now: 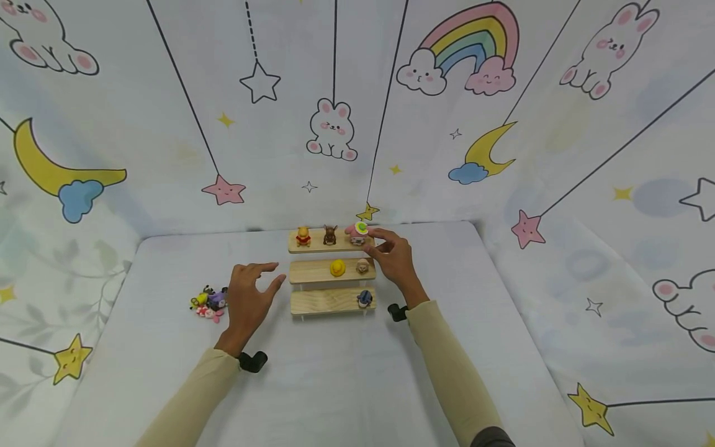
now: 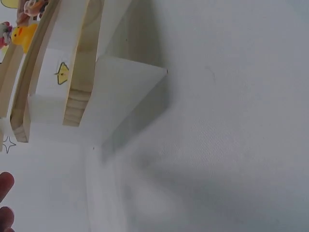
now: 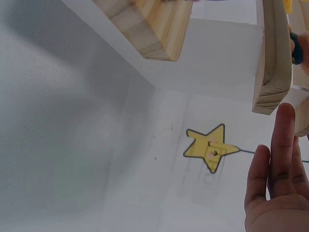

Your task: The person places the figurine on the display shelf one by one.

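At the right end of the top tier of a three-tier wooden display stand (image 1: 316,272), a pink figurine with a yellow-green hat (image 1: 357,234) stands upright. The right hand (image 1: 393,256) pinches its right side between thumb and index finger; in the right wrist view the other fingers (image 3: 282,150) extend beside the tier ends. To the left of the stand, the left hand (image 1: 248,298) holds nothing, its thumb and index finger apart. A heap of small figurines (image 1: 209,303), yellow, purple, black and pink, lies beside it, partly hidden behind the hand.
A bear figurine in red (image 1: 303,236) and a brown figurine (image 1: 330,235) share the top tier. On the middle tier are a yellow duck (image 1: 337,267) and a beige figurine (image 1: 362,266). The bottom tier bears a blue figurine (image 1: 365,298). A printed cloth backdrop (image 1: 279,143) rises behind the white table (image 1: 447,273).
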The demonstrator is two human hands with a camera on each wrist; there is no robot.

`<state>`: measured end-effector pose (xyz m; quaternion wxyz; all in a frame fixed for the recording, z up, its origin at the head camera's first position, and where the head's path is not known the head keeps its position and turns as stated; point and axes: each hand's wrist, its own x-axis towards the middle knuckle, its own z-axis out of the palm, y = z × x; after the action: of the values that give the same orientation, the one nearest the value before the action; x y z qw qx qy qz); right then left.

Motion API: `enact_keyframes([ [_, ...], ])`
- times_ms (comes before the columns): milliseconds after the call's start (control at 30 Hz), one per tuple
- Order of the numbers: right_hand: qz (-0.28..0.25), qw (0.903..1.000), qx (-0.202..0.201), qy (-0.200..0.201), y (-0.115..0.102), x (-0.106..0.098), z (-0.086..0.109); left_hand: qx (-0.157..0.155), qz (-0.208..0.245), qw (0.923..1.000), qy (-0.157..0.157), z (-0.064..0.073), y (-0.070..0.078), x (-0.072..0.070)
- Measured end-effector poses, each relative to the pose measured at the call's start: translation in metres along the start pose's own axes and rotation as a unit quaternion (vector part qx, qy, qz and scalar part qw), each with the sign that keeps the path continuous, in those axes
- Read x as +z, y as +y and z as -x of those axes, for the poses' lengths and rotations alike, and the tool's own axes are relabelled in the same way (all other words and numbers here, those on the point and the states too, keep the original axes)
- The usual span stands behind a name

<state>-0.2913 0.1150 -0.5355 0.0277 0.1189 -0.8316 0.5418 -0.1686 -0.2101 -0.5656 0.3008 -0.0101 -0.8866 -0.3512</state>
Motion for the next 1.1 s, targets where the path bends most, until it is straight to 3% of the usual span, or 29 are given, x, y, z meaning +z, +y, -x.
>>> enact_keyframes([
  [600,0.015,0.9999,0.0,-0.005,-0.001,-0.001,0.0,-0.025,-0.042,0.9988,0.001,0.004,-0.03,-0.028],
  [833,0.027,0.9996,0.007,-0.004,-0.002,-0.001,0.0,-0.02,-0.056,0.998,0.02,0.007,-0.042,-0.041],
  [1100,0.033,0.9994,0.004,-0.006,0.001,-0.001,0.0,-0.037,-0.06,0.9971,0.028,0.012,-0.054,-0.055],
])
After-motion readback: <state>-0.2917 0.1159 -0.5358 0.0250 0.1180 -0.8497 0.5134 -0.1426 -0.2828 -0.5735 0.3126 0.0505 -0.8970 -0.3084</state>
